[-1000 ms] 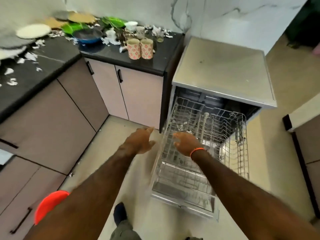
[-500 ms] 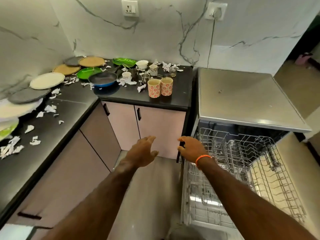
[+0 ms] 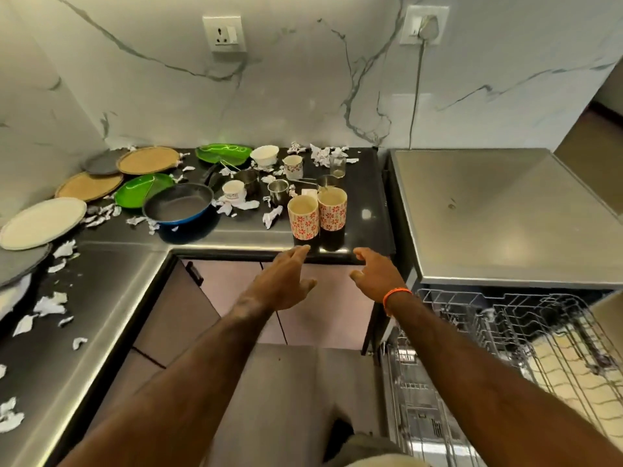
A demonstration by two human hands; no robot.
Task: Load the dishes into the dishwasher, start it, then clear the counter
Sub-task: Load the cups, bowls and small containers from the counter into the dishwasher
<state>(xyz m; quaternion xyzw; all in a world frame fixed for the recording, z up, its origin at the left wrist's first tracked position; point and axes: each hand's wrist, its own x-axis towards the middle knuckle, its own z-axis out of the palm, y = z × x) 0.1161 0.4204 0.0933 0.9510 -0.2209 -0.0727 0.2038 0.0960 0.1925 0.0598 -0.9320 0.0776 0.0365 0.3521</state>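
I see the left hand (image 3: 281, 286) and right hand (image 3: 374, 277) both out over the front edge of the dark table (image 3: 362, 200), fingers spread and loose, gripping nothing. Left fingertips sit just short of the near floral cup (image 3: 303, 217); a second floral cup (image 3: 332, 208) stands touching it on the right. Behind them: blue frying pan (image 3: 178, 207), steel cups (image 3: 278, 191), green plates (image 3: 143, 190), scattered paper scraps (image 3: 272, 217). Dishwasher (image 3: 499, 214) at right of table, its wire rack (image 3: 526, 348) pulled out, holding no dishes that I can see
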